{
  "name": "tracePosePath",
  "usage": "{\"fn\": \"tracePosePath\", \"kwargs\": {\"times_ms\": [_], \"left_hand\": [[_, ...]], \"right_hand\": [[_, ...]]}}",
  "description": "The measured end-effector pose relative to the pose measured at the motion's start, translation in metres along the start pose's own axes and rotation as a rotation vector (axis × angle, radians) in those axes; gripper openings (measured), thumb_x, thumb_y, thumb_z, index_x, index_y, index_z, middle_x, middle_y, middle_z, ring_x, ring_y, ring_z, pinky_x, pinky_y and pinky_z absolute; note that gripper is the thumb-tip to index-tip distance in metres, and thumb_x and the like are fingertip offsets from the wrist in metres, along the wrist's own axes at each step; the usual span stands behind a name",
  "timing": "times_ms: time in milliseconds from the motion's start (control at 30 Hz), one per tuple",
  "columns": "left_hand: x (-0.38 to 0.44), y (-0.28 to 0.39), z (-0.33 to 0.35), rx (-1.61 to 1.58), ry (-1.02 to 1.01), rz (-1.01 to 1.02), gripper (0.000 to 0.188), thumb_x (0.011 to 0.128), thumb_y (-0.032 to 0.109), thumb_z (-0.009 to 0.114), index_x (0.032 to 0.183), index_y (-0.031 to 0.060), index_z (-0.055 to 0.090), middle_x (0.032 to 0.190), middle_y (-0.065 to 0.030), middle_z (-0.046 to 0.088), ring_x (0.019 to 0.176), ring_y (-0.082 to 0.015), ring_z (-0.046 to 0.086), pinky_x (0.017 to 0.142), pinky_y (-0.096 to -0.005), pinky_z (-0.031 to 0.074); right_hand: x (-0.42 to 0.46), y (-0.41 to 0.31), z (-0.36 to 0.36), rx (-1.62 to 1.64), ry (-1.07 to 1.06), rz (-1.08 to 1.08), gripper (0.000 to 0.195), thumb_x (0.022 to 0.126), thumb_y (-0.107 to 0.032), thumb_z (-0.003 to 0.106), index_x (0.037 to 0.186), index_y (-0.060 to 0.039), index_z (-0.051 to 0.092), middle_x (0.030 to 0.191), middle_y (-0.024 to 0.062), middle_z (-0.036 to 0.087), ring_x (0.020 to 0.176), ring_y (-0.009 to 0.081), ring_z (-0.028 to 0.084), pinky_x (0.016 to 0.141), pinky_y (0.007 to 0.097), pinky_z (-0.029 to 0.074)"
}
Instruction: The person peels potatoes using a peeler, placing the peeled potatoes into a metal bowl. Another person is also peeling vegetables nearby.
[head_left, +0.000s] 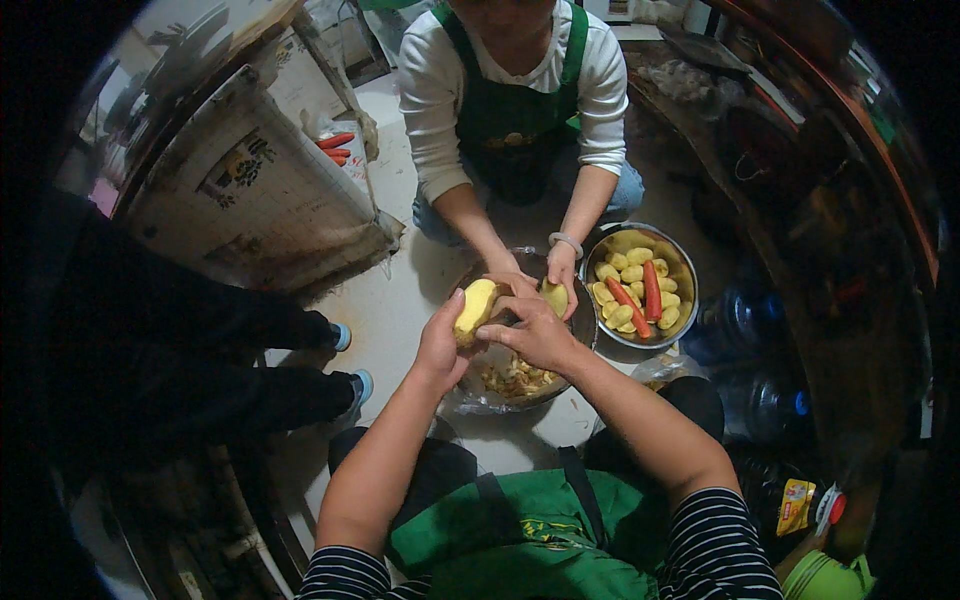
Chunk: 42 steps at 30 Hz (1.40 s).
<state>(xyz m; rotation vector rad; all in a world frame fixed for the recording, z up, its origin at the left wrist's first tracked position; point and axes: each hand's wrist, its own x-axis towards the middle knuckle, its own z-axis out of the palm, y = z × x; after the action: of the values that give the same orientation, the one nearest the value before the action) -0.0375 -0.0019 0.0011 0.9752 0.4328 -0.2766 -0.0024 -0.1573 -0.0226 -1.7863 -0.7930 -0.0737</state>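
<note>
A mostly peeled potato (475, 309) is held upright in my left hand (441, 341). Close to its right side is my right hand (534, 332), fingers curled; whether it grips a small tool cannot be made out. Below both hands, a round bin lined with clear plastic (487, 405) contains peelings (521, 377). Across from me, a person in a green apron (517, 127) has both hands over the same bin, with another potato (555, 298) in them. Peeled potatoes (639, 256) and carrots (652, 291) lie in a metal bowl (694, 289) to the right.
Large clear water bottles (757, 405) and a dark bottle with a red cap (795, 506) stand on the right. At left are another person's dark-clad legs (285, 322) and a covered table (247, 195). More carrots (335, 141) lie in a bag behind it.
</note>
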Motion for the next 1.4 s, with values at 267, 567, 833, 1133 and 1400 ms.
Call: {"fn": "tracePosePath", "kwargs": {"times_ms": [267, 567, 833, 1133, 1400], "left_hand": [[-0.003, 0.004, -0.016, 0.171, -0.142, -0.029, 0.035, 0.095, 0.033, 0.041, 0.115, 0.0066, 0.053, 0.092, -0.0057, 0.061, 0.069, -0.0125, 0.057, 0.052, -0.0231, 0.043], [0.012, 0.007, -0.041, 0.174, -0.194, -0.188, 0.037, 0.092, 0.030, 0.045, 0.114, 0.0019, 0.053, 0.094, -0.0118, 0.065, 0.079, -0.0224, 0.065, 0.069, -0.0332, 0.054], [0.017, 0.008, -0.039, 0.000, -0.221, -0.218, 0.040, 0.090, 0.030, 0.045, 0.114, -0.0015, 0.053, 0.089, -0.0124, 0.065, 0.073, -0.0242, 0.065, 0.064, -0.0364, 0.053], [0.012, 0.014, -0.043, -0.022, -0.360, -0.216, 0.043, 0.088, 0.033, 0.044, 0.111, -0.0016, 0.055, 0.094, -0.0141, 0.064, 0.075, -0.0257, 0.064, 0.066, -0.0349, 0.052], [0.009, 0.008, -0.023, -0.142, -0.299, -0.062, 0.042, 0.098, 0.036, 0.038, 0.122, 0.0033, 0.048, 0.109, -0.0108, 0.061, 0.098, -0.0241, 0.060, 0.086, -0.0362, 0.047]], "right_hand": [[0.003, 0.005, -0.007, 0.077, 0.111, 0.239, 0.025, 0.076, -0.021, 0.073, 0.092, -0.0021, 0.067, 0.094, 0.0179, 0.064, 0.085, 0.0272, 0.064, 0.076, 0.0337, 0.049], [0.004, 0.010, -0.009, 0.070, 0.096, 0.397, 0.025, 0.080, -0.025, 0.071, 0.091, -0.0030, 0.065, 0.081, 0.0060, 0.064, 0.079, 0.0107, 0.058, 0.073, 0.0304, 0.048], [0.007, 0.017, -0.009, 0.176, 0.141, 0.410, 0.042, 0.076, -0.037, 0.075, 0.094, 0.0002, 0.064, 0.078, 0.0090, 0.064, 0.073, 0.0137, 0.058, 0.069, 0.0286, 0.047], [0.014, 0.029, -0.016, 0.075, 0.128, 0.452, 0.036, 0.080, -0.034, 0.071, 0.091, -0.0006, 0.062, 0.080, 0.0123, 0.064, 0.075, 0.0179, 0.060, 0.070, 0.0312, 0.048], [0.003, 0.020, -0.001, -0.026, 0.133, -0.062, 0.031, 0.079, -0.022, 0.069, 0.099, 0.0004, 0.062, 0.113, 0.0177, 0.057, 0.105, 0.0316, 0.057, 0.089, 0.0378, 0.045]]}}
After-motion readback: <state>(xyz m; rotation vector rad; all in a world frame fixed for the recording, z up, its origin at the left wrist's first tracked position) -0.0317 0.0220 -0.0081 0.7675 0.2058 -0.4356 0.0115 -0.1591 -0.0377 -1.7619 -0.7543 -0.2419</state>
